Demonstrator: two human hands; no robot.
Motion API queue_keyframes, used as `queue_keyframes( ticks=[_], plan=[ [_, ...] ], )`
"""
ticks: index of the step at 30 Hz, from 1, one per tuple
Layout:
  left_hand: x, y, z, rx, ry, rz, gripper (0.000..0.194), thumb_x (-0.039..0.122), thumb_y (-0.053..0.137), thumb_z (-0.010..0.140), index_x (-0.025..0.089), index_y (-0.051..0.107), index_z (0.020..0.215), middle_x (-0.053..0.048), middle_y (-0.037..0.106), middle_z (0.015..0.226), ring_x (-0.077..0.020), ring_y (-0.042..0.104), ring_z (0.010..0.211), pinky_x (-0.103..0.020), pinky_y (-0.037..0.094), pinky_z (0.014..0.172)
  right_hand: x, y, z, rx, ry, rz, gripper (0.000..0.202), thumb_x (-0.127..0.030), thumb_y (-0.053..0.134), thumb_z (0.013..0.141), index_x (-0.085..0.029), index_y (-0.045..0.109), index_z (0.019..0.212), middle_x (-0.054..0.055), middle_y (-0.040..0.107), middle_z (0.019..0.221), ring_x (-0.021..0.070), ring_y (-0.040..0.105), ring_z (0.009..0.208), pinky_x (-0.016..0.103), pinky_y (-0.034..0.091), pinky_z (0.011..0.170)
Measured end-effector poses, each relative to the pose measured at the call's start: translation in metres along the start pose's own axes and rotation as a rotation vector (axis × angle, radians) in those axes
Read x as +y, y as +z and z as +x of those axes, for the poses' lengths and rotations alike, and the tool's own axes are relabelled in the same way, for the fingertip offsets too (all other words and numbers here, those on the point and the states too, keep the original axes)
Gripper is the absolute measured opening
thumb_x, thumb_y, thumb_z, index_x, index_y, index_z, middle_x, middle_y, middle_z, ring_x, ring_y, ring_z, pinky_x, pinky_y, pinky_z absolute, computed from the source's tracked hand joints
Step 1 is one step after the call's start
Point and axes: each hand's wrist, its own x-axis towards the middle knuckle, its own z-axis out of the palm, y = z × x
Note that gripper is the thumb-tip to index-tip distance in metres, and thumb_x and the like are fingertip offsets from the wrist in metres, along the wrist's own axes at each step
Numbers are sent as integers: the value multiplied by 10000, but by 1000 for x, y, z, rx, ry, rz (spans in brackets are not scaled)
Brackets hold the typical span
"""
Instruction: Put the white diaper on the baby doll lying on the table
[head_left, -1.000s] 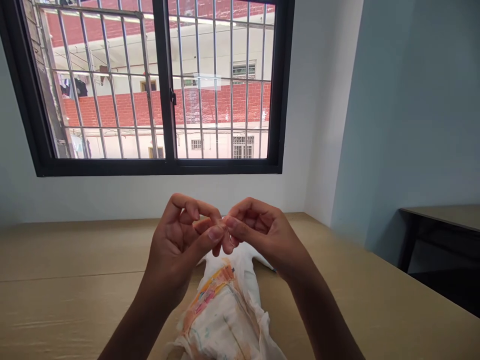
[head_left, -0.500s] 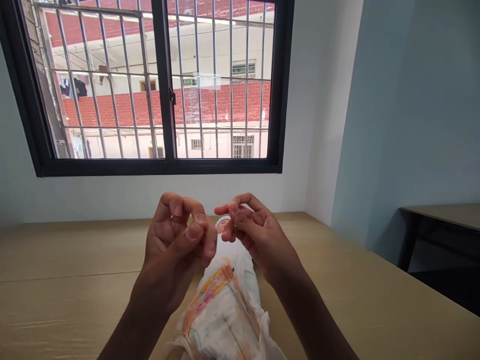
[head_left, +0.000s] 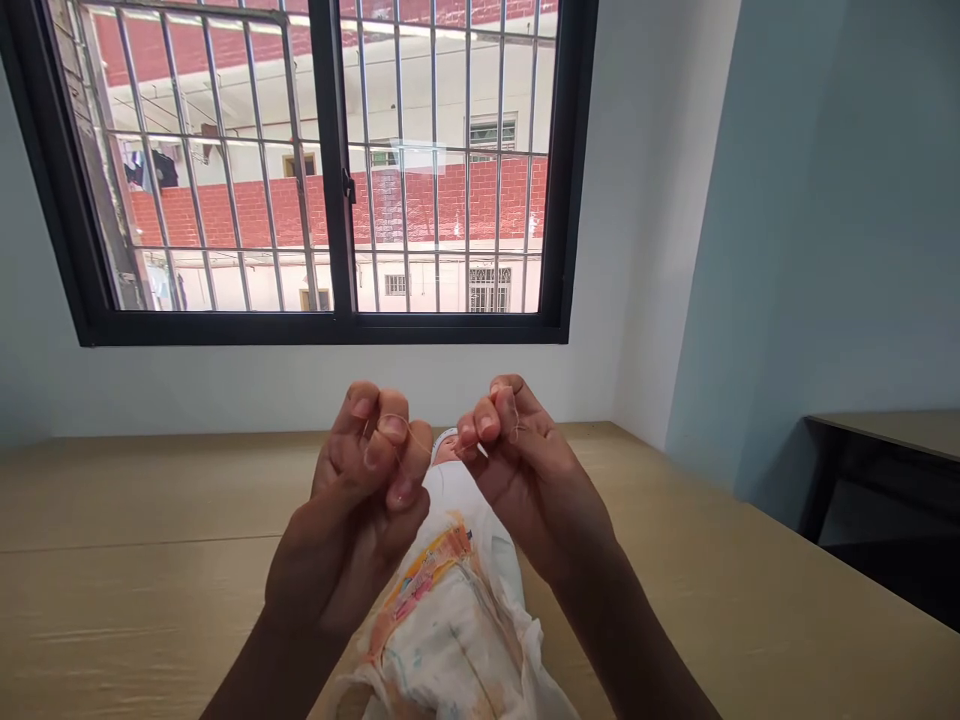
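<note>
My left hand point(head_left: 352, 500) is held up with the thumb pressed to its curled fingers. A fine pale thread point(head_left: 418, 437) runs from its fingertips. Facing it, my right hand point(head_left: 536, 475) pinches with bent fingers, and a loop of the same kind of strand shows at its thumb. Whether one thread joins both hands is too fine to make out. Below and between them lies a doll-like baby figure point(head_left: 455, 488) in white, its head partly hidden by my right fingers. A white diaper point(head_left: 442, 630) with an orange printed band covers its lower part, apart from both hands.
The figure lies on a wide light wooden table point(head_left: 150, 600) set against the wall. A black-framed window point(head_left: 341, 328) with metal bars outside is ahead. Another dark-legged table point(head_left: 885, 430) stands at the right, beyond the near table's edge.
Both hands have shifted slightly, and the gap between their fingertips is wider. My right fingers have curled inward. The thread by my left fingers now shows. The view has tilted a little.
</note>
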Motion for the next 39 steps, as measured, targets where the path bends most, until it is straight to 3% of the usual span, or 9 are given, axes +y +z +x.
queue_keyframes(
  ticks=[11,17,20,26,31,35,39],
  plan=[
    [1,1,-3,35,-9,3,311,9,858,723,171,608,811,66,618,728,-56,578,549,-98,481,352,-8,2,-3,-52,-158,-41,148,-248,628,1011,-214,595,871,-94,675,715,35,711,727,168,605,793],
    [6,4,-5,68,25,-9,308,5,861,715,170,612,790,73,632,736,-56,601,552,-90,542,388,-12,4,-8,-74,-179,-114,123,-220,629,1009,-213,594,891,-90,660,698,34,684,688,135,574,663],
    [8,4,-5,76,36,-34,323,-14,863,698,171,618,799,74,642,738,-59,621,552,-87,530,352,-11,5,-7,-93,-181,-143,127,-223,628,1010,-208,586,891,-89,657,696,28,685,694,125,565,673],
    [6,-5,-6,-61,98,-95,229,-5,744,847,175,619,914,57,678,826,-67,685,655,-73,553,381,-9,5,-7,-115,-206,-220,134,-252,595,1030,-215,567,904,-97,665,698,23,689,708,140,562,725],
    [9,-8,-7,-112,131,-36,208,34,754,867,179,617,927,63,684,845,-56,710,770,-5,526,396,-6,2,-8,-161,-218,-289,111,-272,606,1026,-231,563,932,-89,705,726,51,713,756,221,567,806],
    [12,-8,-6,-58,212,120,190,98,800,851,196,643,894,92,671,817,-62,731,832,-37,570,443,-3,2,-7,-175,-222,-300,94,-275,605,1027,-240,568,948,-85,739,772,69,742,827,254,572,858],
    [10,-9,-5,33,256,198,240,161,858,808,213,626,842,93,646,793,-57,727,876,-62,626,628,-1,4,-8,-181,-223,-303,89,-262,618,1019,-240,579,943,-76,771,813,83,762,884,253,584,880]
  ],
)
